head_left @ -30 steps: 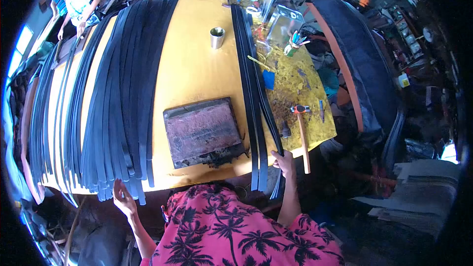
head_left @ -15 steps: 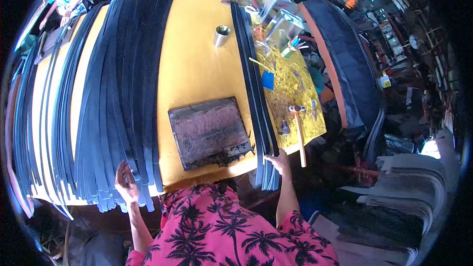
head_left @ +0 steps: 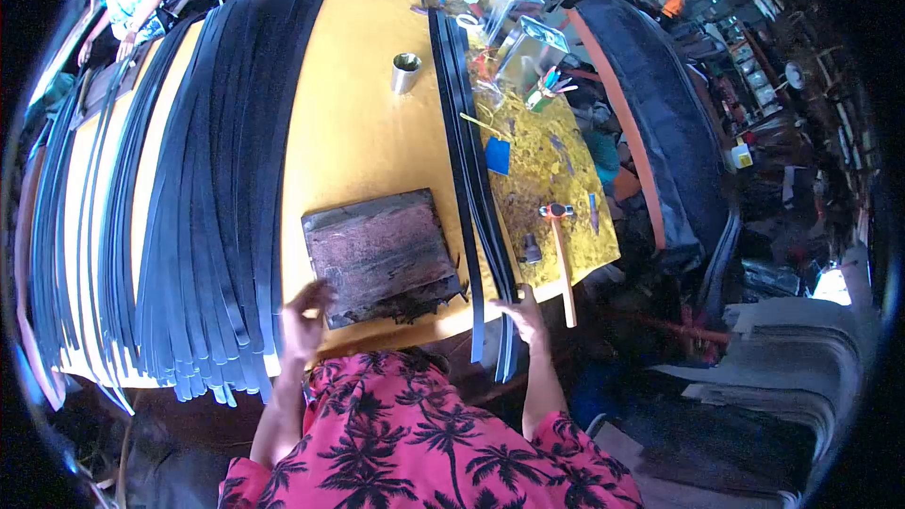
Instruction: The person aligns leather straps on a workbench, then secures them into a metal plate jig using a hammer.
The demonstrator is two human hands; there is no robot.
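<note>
Because their near ends overhang the yellow-topped bench (head_left: 353,85), long flat black strips (head_left: 492,236) right of the worn brown rectangular slab (head_left: 382,250) can be gripped there by the right hand's (head_left: 528,320) fingers, while the left hand (head_left: 302,328), finger spread too blurred to tell, is held by the slab's near-left corner.

The left hand (head_left: 304,328) is blurred. The right hand (head_left: 528,319) hides part of the long, flat black strips (head_left: 491,236). The inside of the silver metal cup (head_left: 405,78) (a dim mouth) is too small to read; the pink palm-print shirt (head_left: 429,434) is cut off below.
</note>
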